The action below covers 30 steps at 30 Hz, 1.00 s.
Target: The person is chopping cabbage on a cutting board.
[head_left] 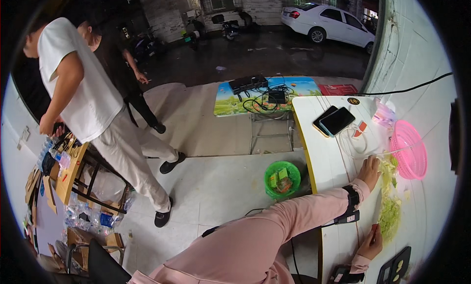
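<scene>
Pale green leafy vegetable (389, 173) lies along the white table, with a heap of shredded greens (390, 218) at its nearer end. My left hand (369, 172) presses its curled fingers on the uncut part. In my right hand (371, 242) is the reddish handle of what looks like a knife (379, 205); its narrow grey blade lies along the side of the greens. The blade's edge is too small to make out. Both wrists wear dark straps with small boxes.
Two phones (337, 121), a white cable (354, 142) and a pink basket (410, 149) are on the white table (338, 186). A black tray (394, 267) sits near the lower edge. A green bin (282, 180) stands on the floor. Two people (86, 83) stand at left.
</scene>
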Available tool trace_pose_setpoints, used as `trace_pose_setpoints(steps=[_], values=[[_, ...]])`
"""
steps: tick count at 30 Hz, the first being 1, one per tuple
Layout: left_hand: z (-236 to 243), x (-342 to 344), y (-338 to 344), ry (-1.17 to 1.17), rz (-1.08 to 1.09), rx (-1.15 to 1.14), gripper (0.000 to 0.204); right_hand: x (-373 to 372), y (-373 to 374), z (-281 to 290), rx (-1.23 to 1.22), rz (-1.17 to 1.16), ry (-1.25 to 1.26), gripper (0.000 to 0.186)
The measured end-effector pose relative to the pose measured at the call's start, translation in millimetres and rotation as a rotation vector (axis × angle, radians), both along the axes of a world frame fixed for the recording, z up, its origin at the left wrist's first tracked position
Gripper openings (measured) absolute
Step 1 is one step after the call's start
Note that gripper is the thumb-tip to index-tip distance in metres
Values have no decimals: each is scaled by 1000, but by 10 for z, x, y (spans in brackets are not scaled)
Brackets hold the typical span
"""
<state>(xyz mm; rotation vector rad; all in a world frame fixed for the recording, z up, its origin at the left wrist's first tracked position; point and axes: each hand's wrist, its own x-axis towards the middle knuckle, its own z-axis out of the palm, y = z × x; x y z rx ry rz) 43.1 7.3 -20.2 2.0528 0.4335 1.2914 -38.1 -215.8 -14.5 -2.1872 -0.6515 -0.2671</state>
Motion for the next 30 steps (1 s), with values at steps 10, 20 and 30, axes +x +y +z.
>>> trace_pose_setpoints(steps=[10,20,30], values=[[40,-114,-49,-265,-385,-320,49,-332,163,378,90,77,45,24],[81,-220,265,-153,-489,-430,48,-293,218,360,99,-194,10,19],[130,-225,255,-146,-504,-420,45,-275,223,333,41,-211,31,21]])
